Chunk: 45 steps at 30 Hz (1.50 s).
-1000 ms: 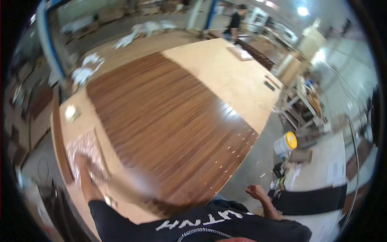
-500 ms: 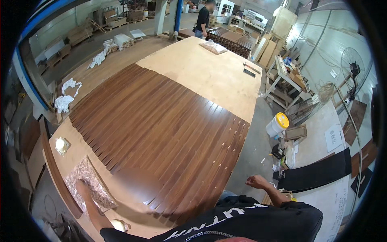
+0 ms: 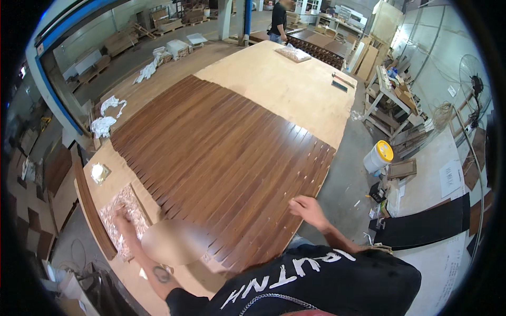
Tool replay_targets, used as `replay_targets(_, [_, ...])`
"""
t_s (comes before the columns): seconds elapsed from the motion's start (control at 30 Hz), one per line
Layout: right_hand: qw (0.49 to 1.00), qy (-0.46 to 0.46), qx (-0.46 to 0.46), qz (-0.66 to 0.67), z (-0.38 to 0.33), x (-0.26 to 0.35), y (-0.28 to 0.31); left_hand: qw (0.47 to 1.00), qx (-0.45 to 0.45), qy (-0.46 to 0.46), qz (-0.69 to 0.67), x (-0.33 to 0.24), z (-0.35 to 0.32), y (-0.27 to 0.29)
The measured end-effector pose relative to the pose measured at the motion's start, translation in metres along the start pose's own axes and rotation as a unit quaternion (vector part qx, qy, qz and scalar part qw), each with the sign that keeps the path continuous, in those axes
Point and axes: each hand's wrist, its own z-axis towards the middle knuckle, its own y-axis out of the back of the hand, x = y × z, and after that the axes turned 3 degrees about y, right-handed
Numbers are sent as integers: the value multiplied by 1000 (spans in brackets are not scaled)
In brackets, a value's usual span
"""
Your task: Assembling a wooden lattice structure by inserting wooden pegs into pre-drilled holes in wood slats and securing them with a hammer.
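The left hand is laid, fingers down, on a crinkled plastic bag (contents unclear) at the pale worktable edge. Dark wooden slats are spread alongside. The right hand is rested open on the slats' near edge.

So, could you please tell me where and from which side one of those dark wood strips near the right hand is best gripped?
Grip a dark wood strip at its near end, coming from the table's right edge beside the right hand. The strips lie flat and packed side by side, so the long edges are probably hard to reach; only the staggered ends by that edge stand free.
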Motion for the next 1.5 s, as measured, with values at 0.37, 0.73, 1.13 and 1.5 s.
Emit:
replay_targets(0.37, [659, -218, 298, 656, -19, 62, -160, 826, 183, -385, 370, 17, -367, -230])
replay_targets(0.73, [693, -251, 316, 597, -68, 14, -180, 832, 12, -398, 386, 38, -427, -189])
replay_targets(1.13, [824, -111, 251, 495, -75, 41, -185, 974, -203, -67, -70, 46, -420, -185])
replay_targets(1.5, [906, 393, 154, 44, -82, 45, -151, 819, 88, 302, -480, 88, -434, -160])
